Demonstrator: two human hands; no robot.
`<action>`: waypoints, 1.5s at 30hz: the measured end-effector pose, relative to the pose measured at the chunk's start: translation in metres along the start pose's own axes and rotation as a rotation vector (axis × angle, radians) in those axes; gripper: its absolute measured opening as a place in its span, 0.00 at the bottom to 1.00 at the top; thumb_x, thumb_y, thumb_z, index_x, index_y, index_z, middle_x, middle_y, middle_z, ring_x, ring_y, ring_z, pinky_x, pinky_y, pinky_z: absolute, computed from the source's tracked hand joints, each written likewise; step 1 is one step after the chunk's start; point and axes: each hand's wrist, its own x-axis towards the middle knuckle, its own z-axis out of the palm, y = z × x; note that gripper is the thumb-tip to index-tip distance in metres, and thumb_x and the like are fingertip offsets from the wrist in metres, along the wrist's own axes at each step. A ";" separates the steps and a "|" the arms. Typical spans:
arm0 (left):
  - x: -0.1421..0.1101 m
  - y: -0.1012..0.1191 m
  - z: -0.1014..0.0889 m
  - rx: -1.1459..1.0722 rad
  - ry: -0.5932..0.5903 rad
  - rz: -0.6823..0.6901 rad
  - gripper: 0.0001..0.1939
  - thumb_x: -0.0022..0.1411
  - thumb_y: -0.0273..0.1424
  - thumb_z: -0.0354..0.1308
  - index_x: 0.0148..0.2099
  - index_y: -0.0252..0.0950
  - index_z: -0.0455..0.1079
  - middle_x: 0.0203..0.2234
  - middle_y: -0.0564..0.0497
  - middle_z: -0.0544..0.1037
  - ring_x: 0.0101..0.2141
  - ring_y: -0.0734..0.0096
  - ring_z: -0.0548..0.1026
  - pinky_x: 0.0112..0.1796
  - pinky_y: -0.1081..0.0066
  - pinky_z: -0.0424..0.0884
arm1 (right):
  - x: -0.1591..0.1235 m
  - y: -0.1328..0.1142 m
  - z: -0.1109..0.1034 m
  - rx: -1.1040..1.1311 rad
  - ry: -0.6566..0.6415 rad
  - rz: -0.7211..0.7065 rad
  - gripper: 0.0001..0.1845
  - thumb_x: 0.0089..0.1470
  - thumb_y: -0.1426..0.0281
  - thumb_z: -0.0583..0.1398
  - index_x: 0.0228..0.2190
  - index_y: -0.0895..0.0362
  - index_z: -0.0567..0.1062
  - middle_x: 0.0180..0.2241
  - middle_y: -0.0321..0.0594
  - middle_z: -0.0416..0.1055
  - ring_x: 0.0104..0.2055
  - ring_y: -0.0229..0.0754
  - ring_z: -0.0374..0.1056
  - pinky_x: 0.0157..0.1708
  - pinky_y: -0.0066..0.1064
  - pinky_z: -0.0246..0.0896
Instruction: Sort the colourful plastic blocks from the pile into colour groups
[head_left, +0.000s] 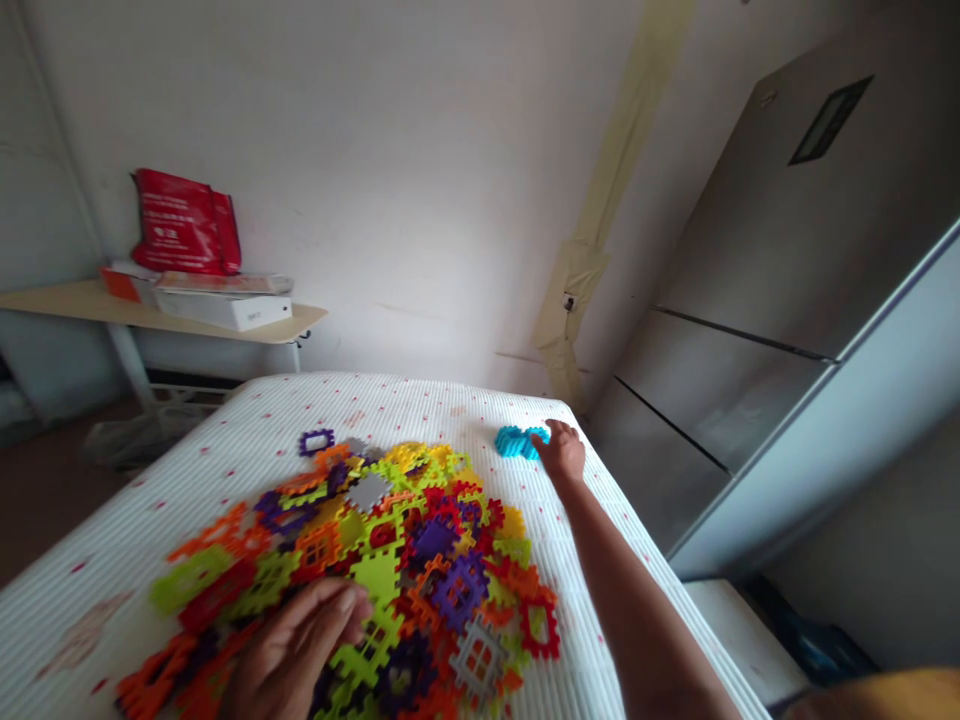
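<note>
A heap of interlocking plastic tiles (375,570) in green, orange, red, purple, yellow and grey covers the near part of the cloth. Over its front edge is my left hand (300,640), fingers curled together with the thumb against them. Whatever those fingers may hold is hidden. My right hand (564,455) reaches to the far right, beside a small group of blue notched tiles (514,441). Its thumb and fingers are apart, with the thumb side at the tiles' right edge; I cannot tell whether they touch.
The tiles lie on a white cloth-covered table (427,402) with red specks. At the back left, a wooden side table (60,302) carries a red bag (184,222) and a white box (225,305). A tall grey refrigerator (750,240) stands on the right.
</note>
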 end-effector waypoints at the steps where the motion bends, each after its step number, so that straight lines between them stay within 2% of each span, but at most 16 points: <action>1: -0.002 0.004 0.000 0.027 -0.026 0.039 0.27 0.38 0.54 0.62 0.34 0.38 0.71 0.25 0.50 0.78 0.31 0.62 0.76 0.33 0.73 0.73 | -0.005 -0.001 -0.005 0.047 0.037 -0.055 0.19 0.54 0.65 0.56 0.46 0.59 0.72 0.47 0.47 0.70 0.50 0.48 0.62 0.46 0.34 0.56; 4: -0.005 0.012 -0.004 0.170 -0.150 0.176 0.20 0.46 0.49 0.60 0.32 0.38 0.72 0.24 0.50 0.77 0.29 0.64 0.75 0.31 0.73 0.72 | -0.031 -0.002 -0.022 0.241 0.050 -0.228 0.16 0.55 0.66 0.55 0.42 0.59 0.74 0.42 0.45 0.73 0.41 0.43 0.67 0.44 0.32 0.59; 6: -0.008 0.016 -0.014 0.314 -0.205 0.316 0.14 0.52 0.45 0.57 0.32 0.39 0.73 0.26 0.50 0.77 0.30 0.65 0.74 0.32 0.73 0.70 | -0.058 0.000 -0.035 0.383 -0.063 -0.322 0.15 0.55 0.64 0.56 0.41 0.58 0.75 0.36 0.43 0.75 0.33 0.40 0.69 0.37 0.30 0.62; 8: -0.013 0.016 -0.026 0.487 -0.235 0.520 0.10 0.55 0.40 0.56 0.33 0.41 0.74 0.30 0.50 0.77 0.33 0.66 0.74 0.35 0.73 0.69 | -0.090 0.003 -0.047 0.486 -0.218 -0.400 0.16 0.55 0.61 0.56 0.40 0.57 0.75 0.33 0.40 0.75 0.29 0.38 0.68 0.31 0.29 0.63; 10: -0.021 0.013 -0.040 0.642 -0.260 0.734 0.06 0.55 0.35 0.56 0.34 0.43 0.74 0.34 0.49 0.77 0.36 0.66 0.73 0.39 0.72 0.68 | -0.123 0.007 -0.059 0.546 -0.302 -0.490 0.16 0.56 0.60 0.55 0.40 0.55 0.74 0.36 0.41 0.74 0.32 0.39 0.69 0.32 0.30 0.65; 12: -0.032 0.006 -0.053 0.760 -0.287 0.883 0.06 0.55 0.32 0.56 0.33 0.43 0.74 0.35 0.50 0.76 0.38 0.65 0.72 0.41 0.71 0.66 | -0.154 0.009 -0.068 0.572 -0.292 -0.616 0.14 0.56 0.62 0.55 0.42 0.54 0.74 0.43 0.43 0.72 0.41 0.43 0.69 0.39 0.34 0.66; 15: -0.048 -0.005 -0.066 0.890 -0.316 0.965 0.07 0.55 0.28 0.54 0.33 0.42 0.73 0.34 0.50 0.75 0.38 0.66 0.69 0.42 0.68 0.63 | -0.191 0.007 -0.075 0.550 -0.251 -0.775 0.16 0.54 0.64 0.57 0.45 0.51 0.72 0.51 0.44 0.67 0.50 0.47 0.64 0.46 0.41 0.62; 18: -0.056 -0.010 -0.071 1.023 -0.362 1.000 0.08 0.56 0.27 0.53 0.35 0.42 0.73 0.35 0.50 0.73 0.38 0.66 0.68 0.41 0.67 0.61 | -0.213 0.001 -0.073 0.520 -0.236 -0.889 0.22 0.52 0.64 0.59 0.50 0.48 0.69 0.54 0.42 0.65 0.52 0.50 0.62 0.49 0.46 0.60; 20: -0.059 -0.010 -0.070 1.078 -0.378 1.036 0.10 0.55 0.26 0.53 0.37 0.43 0.73 0.37 0.50 0.73 0.39 0.65 0.68 0.41 0.67 0.61 | -0.221 -0.004 -0.070 0.504 -0.235 -0.953 0.22 0.53 0.64 0.58 0.50 0.49 0.69 0.54 0.42 0.65 0.52 0.50 0.62 0.50 0.47 0.58; 24: -0.060 -0.008 -0.060 1.121 -0.379 1.093 0.17 0.53 0.20 0.51 0.39 0.44 0.74 0.42 0.50 0.72 0.44 0.63 0.67 0.43 0.65 0.61 | -0.229 -0.014 -0.069 0.442 -0.242 -1.084 0.16 0.52 0.65 0.56 0.44 0.53 0.72 0.57 0.43 0.61 0.55 0.51 0.59 0.52 0.48 0.54; 29: -0.055 -0.014 -0.052 1.233 -0.382 1.055 0.21 0.53 0.19 0.51 0.43 0.47 0.71 0.50 0.53 0.69 0.50 0.61 0.62 0.48 0.60 0.59 | -0.239 -0.025 -0.069 0.382 -0.210 -1.260 0.20 0.52 0.63 0.54 0.45 0.57 0.70 0.60 0.45 0.56 0.58 0.53 0.53 0.55 0.52 0.43; 33: -0.049 -0.019 -0.053 1.296 -0.356 1.077 0.18 0.54 0.22 0.51 0.44 0.45 0.70 0.50 0.52 0.69 0.50 0.59 0.62 0.48 0.56 0.57 | -0.243 -0.039 -0.064 0.338 -0.108 -1.247 0.22 0.55 0.58 0.54 0.47 0.57 0.69 0.57 0.45 0.61 0.56 0.52 0.55 0.55 0.50 0.43; 37: -0.045 -0.020 -0.060 1.376 -0.406 1.081 0.21 0.52 0.24 0.52 0.49 0.45 0.67 0.52 0.51 0.68 0.52 0.57 0.61 0.50 0.54 0.56 | -0.241 -0.057 -0.056 0.310 -0.023 -1.223 0.17 0.57 0.62 0.54 0.45 0.57 0.71 0.54 0.44 0.65 0.55 0.50 0.57 0.55 0.49 0.43; 41: -0.042 -0.025 -0.069 1.322 -0.443 1.088 0.25 0.51 0.28 0.55 0.53 0.44 0.65 0.55 0.50 0.66 0.53 0.56 0.60 0.51 0.55 0.57 | -0.235 -0.068 -0.046 0.307 0.027 -1.208 0.17 0.57 0.59 0.54 0.41 0.58 0.72 0.54 0.46 0.65 0.55 0.51 0.57 0.53 0.50 0.46; 45: -0.038 -0.029 -0.072 1.205 -0.388 1.115 0.19 0.55 0.33 0.55 0.51 0.43 0.66 0.53 0.50 0.67 0.53 0.58 0.60 0.51 0.58 0.59 | -0.222 -0.075 -0.041 0.311 0.048 -1.186 0.17 0.57 0.58 0.54 0.38 0.58 0.73 0.54 0.48 0.64 0.55 0.51 0.57 0.52 0.50 0.49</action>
